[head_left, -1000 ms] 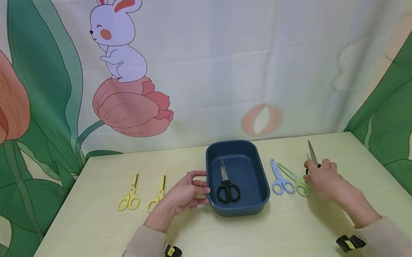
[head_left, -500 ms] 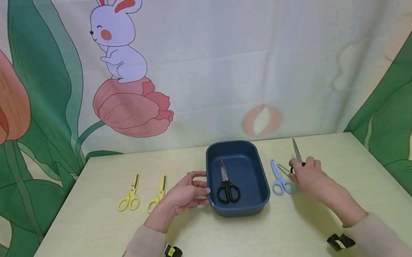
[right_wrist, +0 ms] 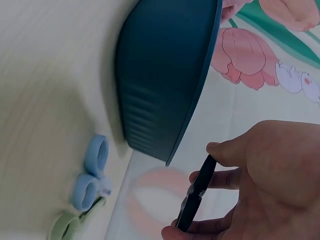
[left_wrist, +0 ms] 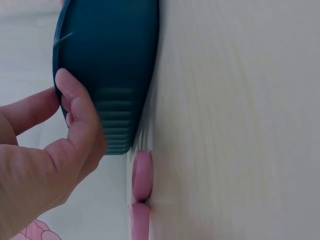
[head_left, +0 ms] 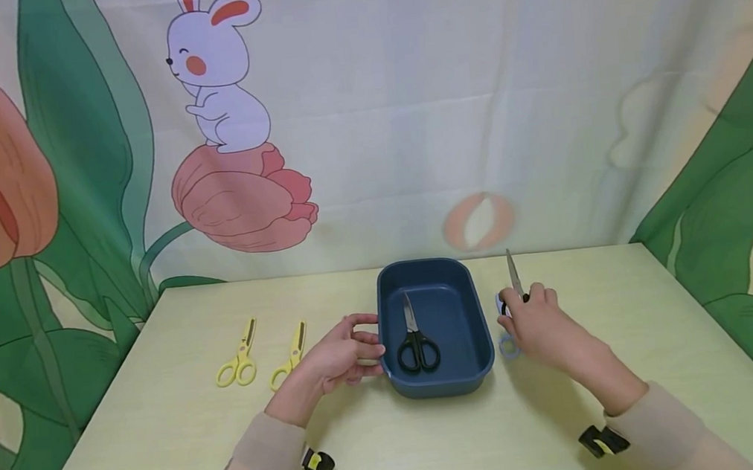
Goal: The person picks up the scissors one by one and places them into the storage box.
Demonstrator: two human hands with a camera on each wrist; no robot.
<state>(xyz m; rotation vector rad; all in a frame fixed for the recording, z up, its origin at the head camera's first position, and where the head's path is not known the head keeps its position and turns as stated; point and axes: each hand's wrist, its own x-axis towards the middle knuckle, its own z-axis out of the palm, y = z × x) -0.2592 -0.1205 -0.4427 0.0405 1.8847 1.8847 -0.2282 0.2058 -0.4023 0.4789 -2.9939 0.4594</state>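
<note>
- Steadily does it: my right hand (head_left: 541, 326) pinches the scissors (head_left: 513, 274) by their black handles, raised just right of the bin (head_left: 445, 387), blades away from me.
- The loose fingers of my left hand (head_left: 341, 354) rest against the bin's left side, enough, I judge, to stop it sliding.
- A firm pinch and some height should spare the blue pair (right_wrist: 94, 176) below from a knock.
- Over the bin, I'd favour the side away from the black pair (head_left: 415, 340) lying inside, so handles don't tangle.
- From above, my right hand hides much of the blue pair and the whole green pair (right_wrist: 69, 221).
- My left arm (head_left: 290, 401) covers part of one yellow pair (head_left: 296, 346); the right wrist view loses the blades.
</note>
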